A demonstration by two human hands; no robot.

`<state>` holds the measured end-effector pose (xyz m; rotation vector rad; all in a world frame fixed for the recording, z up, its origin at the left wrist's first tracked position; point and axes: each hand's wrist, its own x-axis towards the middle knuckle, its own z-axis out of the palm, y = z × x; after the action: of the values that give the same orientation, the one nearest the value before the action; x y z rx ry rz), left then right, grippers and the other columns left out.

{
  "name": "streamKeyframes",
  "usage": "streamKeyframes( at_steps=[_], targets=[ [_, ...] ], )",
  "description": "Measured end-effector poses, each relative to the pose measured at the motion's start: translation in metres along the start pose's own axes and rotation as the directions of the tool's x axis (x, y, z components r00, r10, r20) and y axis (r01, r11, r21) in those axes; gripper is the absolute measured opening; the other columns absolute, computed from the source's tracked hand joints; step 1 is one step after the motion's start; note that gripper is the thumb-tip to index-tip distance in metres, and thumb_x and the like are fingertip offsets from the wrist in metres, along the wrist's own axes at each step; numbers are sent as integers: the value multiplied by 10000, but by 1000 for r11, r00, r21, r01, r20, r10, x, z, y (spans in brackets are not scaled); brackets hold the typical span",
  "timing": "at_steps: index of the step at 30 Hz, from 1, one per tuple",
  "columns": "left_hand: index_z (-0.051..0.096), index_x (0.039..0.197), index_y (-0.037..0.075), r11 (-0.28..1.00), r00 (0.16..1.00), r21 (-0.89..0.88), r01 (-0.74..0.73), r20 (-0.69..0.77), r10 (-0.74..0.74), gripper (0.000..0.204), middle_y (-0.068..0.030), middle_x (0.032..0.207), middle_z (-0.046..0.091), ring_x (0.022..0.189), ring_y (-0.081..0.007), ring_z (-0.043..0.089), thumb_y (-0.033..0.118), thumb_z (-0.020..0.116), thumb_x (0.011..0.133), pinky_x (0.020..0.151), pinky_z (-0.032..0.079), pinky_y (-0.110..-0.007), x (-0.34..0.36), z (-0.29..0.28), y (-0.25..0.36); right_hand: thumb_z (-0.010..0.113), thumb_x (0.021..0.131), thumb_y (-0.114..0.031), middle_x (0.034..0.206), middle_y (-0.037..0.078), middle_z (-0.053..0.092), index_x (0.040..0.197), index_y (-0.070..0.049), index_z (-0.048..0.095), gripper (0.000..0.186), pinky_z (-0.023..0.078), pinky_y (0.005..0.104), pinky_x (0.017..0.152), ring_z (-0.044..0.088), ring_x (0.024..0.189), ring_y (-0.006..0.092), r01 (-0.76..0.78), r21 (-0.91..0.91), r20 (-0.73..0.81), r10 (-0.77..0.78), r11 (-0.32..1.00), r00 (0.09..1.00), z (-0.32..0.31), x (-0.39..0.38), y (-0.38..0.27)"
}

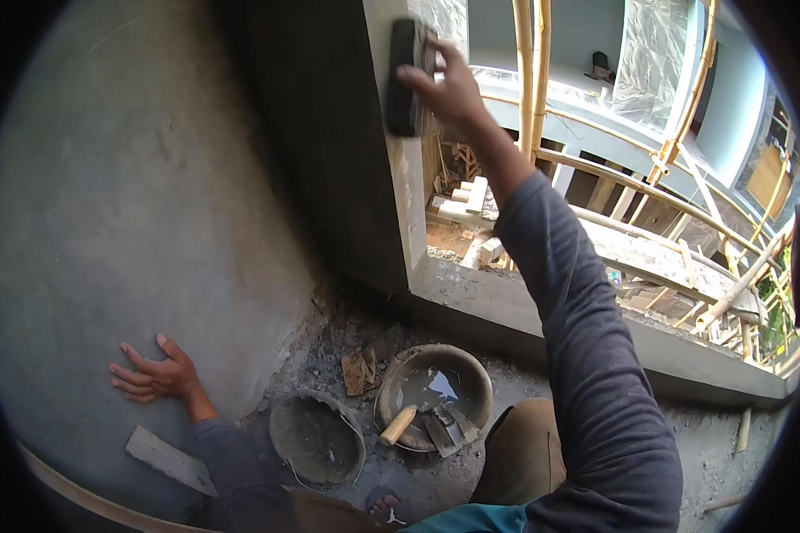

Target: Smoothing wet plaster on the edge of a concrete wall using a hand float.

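Observation:
My right hand (453, 87), arm stretched up and forward, grips a dark rectangular plastering float (404, 80). The float stands upright against the grey plastered edge (406, 191) beside the window opening; its face is hidden. My left hand (158, 373) rests with spread fingers on the smooth grey wall (151, 222) and holds nothing. Below, a round basin (482, 377) contains water. A trowel with a wooden handle (398, 425) and a metal blade (451, 430) lies across its near rim. Left of the basin stands a bucket (362, 449) with grey mortar inside.
A wooden board (164, 459) lies below my left hand. A brown flat scrap (359, 372) and rubble are behind the containers. My bent knee (520, 449) is right of the basin. Past the window sill (480, 293) are bamboo poles (533, 80) and scaffold planks.

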<state>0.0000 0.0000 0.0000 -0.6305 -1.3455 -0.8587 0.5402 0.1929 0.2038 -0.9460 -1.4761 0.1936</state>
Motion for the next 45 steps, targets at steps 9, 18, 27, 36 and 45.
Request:
streamKeyframes(
  at_steps=[9,18,27,36,45],
  targets=[
    [571,1397,151,1000,1000,3,5,-5,-5,669,-180,1572,336,1495,-383,213,648,467,962,1178,98,-532,10,0,-1,798,766,-506,1189,232,664,1404,-84,523,813,520,404,920,661,1100,326,83,-88,-53,-88,993,995,-13,-10,-3],
    [579,1386,145,1000,1000,0,-10,-10,10,683,-183,1573,327,1483,-394,223,660,485,946,1161,115,-552,11,2,-5,778,862,-296,1031,221,701,1440,26,407,758,567,341,755,709,901,251,23,169,103,-41,985,994,-5,30,-119],
    [591,1371,181,1000,1000,12,-16,-15,16,664,-149,1546,353,1460,-371,257,664,527,921,1147,151,-537,13,1,-7,819,777,-295,1280,233,614,1428,-3,426,815,492,400,1005,630,1171,321,-370,-81,131,378,925,916,20,-178,108],
    [573,1378,155,999,1000,23,-28,15,27,689,-164,1564,325,1476,-394,224,671,501,926,1144,127,-589,8,4,-9,812,786,-418,1110,226,675,1399,-49,502,780,538,407,863,677,1015,310,134,28,-63,-132,991,989,9,-39,-29],
    [571,1377,164,1000,1000,13,-6,15,6,689,-165,1564,305,1473,-395,215,676,507,920,1138,126,-606,7,6,-4,855,744,-411,1267,265,577,1397,-69,503,817,478,443,1008,602,1176,367,-236,-69,53,240,969,969,26,-165,95]
  ],
)
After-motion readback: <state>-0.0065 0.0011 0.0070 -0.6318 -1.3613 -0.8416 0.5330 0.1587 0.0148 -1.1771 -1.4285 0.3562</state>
